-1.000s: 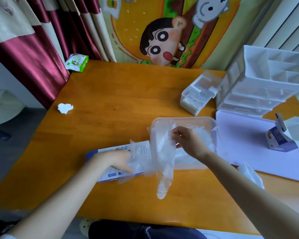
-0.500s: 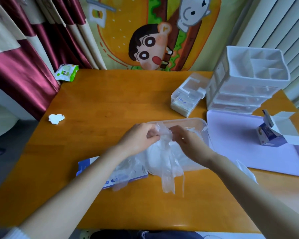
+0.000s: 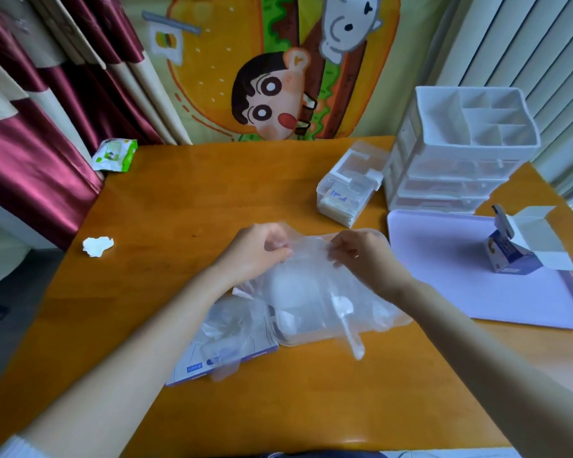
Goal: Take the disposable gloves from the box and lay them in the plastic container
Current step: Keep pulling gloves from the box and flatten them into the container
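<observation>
Two hands: left hand (image 3: pixel 255 256) now joins right hand (image 3: pixel 361 257), both pinching glove (image 3: pixel 311 285) taut.
Container (image 3: pixel 306 339): beneath grip; laying looks imminent.

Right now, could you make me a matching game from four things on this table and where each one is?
1 glove
2 tissue
3 carton
4 green packet

A on the purple tray
B far left corner of the table
C pinched by left hand and right hand
D midway along the table's left edge

Pairs: 1-C, 2-D, 3-A, 4-B.
</observation>
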`<state>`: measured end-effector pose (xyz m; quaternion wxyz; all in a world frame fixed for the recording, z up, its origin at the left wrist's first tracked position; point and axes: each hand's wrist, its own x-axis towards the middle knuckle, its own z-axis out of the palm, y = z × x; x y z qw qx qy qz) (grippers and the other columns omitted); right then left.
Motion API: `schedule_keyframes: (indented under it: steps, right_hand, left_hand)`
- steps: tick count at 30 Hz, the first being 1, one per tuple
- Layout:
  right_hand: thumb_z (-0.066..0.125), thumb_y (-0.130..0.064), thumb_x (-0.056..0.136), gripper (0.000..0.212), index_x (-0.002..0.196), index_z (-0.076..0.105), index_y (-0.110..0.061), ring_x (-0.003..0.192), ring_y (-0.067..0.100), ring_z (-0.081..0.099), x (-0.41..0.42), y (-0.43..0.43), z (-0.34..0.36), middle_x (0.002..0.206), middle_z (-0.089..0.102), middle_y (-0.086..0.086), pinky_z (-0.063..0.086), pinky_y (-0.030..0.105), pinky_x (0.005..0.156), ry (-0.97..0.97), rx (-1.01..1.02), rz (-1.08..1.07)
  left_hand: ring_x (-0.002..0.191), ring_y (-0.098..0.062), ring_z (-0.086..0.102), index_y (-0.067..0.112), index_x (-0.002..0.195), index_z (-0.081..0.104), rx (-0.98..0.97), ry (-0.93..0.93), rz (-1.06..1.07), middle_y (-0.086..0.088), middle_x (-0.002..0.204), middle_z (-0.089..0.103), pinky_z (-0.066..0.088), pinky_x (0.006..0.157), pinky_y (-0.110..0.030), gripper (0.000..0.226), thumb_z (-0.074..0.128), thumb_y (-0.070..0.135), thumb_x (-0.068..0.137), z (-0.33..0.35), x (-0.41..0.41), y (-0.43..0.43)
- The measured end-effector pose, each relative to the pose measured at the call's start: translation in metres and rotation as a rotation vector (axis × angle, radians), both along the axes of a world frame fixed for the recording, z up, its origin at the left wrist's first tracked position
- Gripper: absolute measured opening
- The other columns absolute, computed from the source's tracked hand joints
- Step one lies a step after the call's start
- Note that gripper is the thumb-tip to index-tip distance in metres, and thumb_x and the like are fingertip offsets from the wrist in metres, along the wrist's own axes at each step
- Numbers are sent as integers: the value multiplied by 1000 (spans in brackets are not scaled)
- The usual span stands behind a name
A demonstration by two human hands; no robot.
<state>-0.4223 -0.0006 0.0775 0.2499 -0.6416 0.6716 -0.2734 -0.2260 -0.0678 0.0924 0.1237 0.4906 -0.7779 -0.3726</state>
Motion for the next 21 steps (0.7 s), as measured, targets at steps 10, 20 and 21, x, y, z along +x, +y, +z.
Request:
schedule_keyframes:
  steps: [10,20,21]
  right_hand:
    - [46,-39,94,42,122,50,-8,108,21,49,-19,0,35,116,58,5,39,25,88,122,-435,-126]
    - [62,-34,86,49,124,44,-11,104,26,57,15,6,11,113,63,4,41,33,85,209,-376,-128]
    - [62,-21,87,39,122,47,-10,101,29,59,12,5,10,110,64,6,43,35,82,173,-360,-146]
  left_hand:
    - [79,0,57,12,84,64,-201,294,120,9,82,62,41,64,-6,4,65,13,87,36,-23,1]
    - [59,0,47,18,75,60,-89,209,-5,12,64,57,36,49,-11,13,66,18,87,34,-35,16]
    - [59,0,47,18,75,61,-97,191,-8,10,66,56,36,50,-11,12,67,19,86,34,-33,15]
